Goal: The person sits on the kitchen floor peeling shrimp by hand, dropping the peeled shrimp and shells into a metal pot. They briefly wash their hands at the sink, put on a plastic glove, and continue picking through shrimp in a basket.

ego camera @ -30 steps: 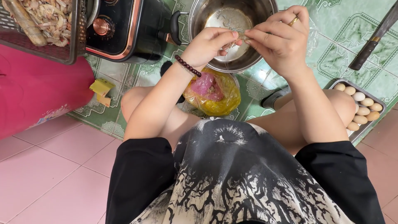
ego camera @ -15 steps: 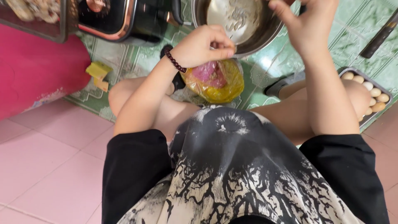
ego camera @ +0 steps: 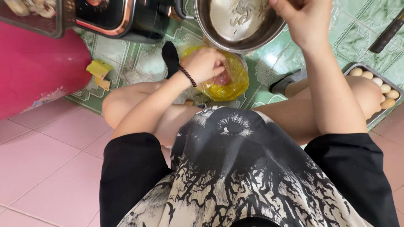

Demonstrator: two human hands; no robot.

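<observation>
Head view, looking down at a seated person's lap and the tiled floor

Yellow plastic bag [ego camera: 230,82]: translucent, crumpled, open at the top, with a pinkish-red lump inside; it lies on the green patterned floor just near of the steel bowl [ego camera: 240,23], between the knees. One bag, one bowl.

Left hand [ego camera: 205,64]: fingers curled down into the bag's mouth, closed around the red lump. One dark beaded bracelet [ego camera: 187,76] at the wrist.

Right hand [ego camera: 304,17]: held over the bowl's right rim, fingers pinched together; what it holds, if anything, I cannot tell.

Bowl interior: grey, smeared with pale streaks.

Right of the knee: one tray of eggs [ego camera: 376,86], five eggs visible, the rest hidden. Far left: one dark appliance [ego camera: 122,17]
</observation>
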